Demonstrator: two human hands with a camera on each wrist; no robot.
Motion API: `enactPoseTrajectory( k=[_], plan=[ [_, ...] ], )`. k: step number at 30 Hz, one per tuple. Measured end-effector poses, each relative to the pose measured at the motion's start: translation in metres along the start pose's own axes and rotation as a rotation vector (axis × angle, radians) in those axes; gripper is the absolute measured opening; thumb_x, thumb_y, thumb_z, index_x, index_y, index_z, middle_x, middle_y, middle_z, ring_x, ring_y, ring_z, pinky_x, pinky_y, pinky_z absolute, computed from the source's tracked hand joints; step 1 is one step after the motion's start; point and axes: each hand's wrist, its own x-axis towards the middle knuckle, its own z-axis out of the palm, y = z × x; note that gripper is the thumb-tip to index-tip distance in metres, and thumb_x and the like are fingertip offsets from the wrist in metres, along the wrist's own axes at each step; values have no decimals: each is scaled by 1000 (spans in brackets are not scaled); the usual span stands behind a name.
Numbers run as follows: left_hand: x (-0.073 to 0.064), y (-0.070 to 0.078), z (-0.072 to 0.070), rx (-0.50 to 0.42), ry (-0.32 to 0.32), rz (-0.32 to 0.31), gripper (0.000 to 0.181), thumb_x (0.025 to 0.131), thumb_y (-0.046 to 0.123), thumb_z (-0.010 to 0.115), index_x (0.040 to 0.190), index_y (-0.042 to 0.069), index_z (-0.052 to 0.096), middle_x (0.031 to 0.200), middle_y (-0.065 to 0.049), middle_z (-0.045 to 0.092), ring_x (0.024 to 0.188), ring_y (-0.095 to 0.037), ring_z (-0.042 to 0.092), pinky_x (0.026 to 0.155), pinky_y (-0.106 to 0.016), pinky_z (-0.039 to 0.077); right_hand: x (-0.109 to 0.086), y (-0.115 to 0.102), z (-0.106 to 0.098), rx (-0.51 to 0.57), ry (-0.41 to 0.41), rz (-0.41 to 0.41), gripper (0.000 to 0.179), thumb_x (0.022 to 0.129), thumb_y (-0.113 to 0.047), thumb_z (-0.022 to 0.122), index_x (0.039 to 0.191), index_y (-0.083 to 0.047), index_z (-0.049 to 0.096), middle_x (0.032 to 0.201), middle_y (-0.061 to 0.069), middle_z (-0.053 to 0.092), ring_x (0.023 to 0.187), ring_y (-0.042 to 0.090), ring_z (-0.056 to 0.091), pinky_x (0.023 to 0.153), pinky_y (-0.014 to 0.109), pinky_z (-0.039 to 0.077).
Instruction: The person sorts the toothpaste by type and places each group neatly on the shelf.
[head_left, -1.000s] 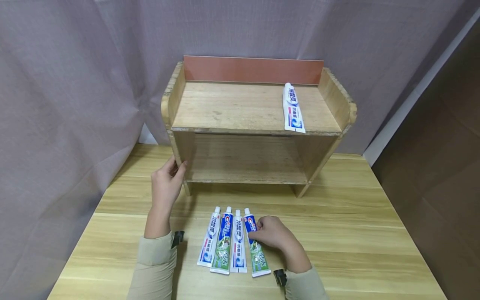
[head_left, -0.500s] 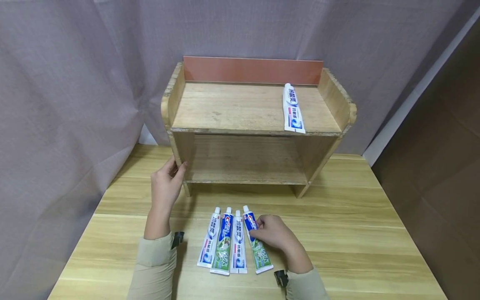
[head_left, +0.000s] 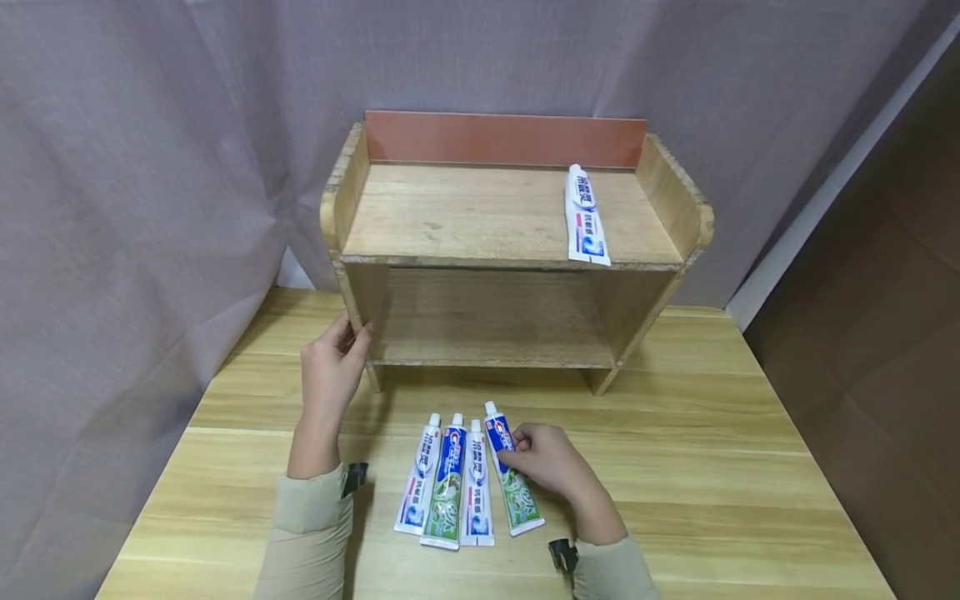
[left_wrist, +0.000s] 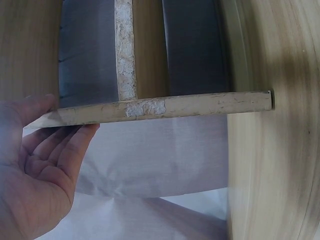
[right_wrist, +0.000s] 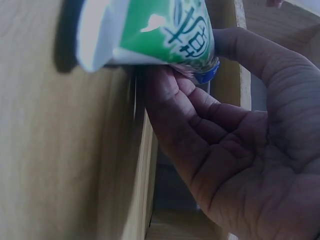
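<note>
One green-and-blue toothpaste tube [head_left: 516,490], pinched by my right hand [head_left: 549,458] beside three other tubes [head_left: 447,487] on the table [head_left: 697,467] | step, I judge: picking up; next calls for a firm pinch, clear of its neighbour | my left hand [head_left: 332,367] grips the wooden shelf [head_left: 472,212], which bars the way ahead, white tube [head_left: 587,217] on top

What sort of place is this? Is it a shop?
Probably not a real shop. It looks more like a small indoor corner set up on a table: a little wooden shelf stands on it, and grey cloth hangs behind.
</note>
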Motion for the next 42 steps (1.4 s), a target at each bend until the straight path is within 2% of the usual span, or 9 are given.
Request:
enactPoseTrajectory(
  k=[19, 26, 42],
  plan=[
    [1, -3, 1, -9, 0, 14, 26, 96, 19, 70, 120, 9, 73, 111, -16, 73, 100, -29, 73, 82, -30, 62, 2, -1, 1, 14, 14, -12, 29, 85, -27, 80, 98, -3, 70, 79, 1, 65, 68, 14, 60, 60, 25, 57],
    [0, -2, 0, -10, -3, 14, 26, 96, 19, 70, 121, 9, 73, 112, -16, 73, 99, -29, 73, 82, -29, 62, 1, -1, 0, 60, 31, -5, 31, 84, -26, 81, 100, -2, 69, 82, 3, 65, 69, 15, 61, 58, 24, 58],
    [0, -3, 0, -16, -10, 0, 27, 96, 20, 70, 121, 9, 73, 111, -16, 73, 99, -29, 73, 82, -30, 63, 1, 1, 0, 84, 37, -9, 31, 86, -24, 80, 103, -1, 69, 82, 3, 65, 67, 15, 62, 55, 26, 59]
  ],
)
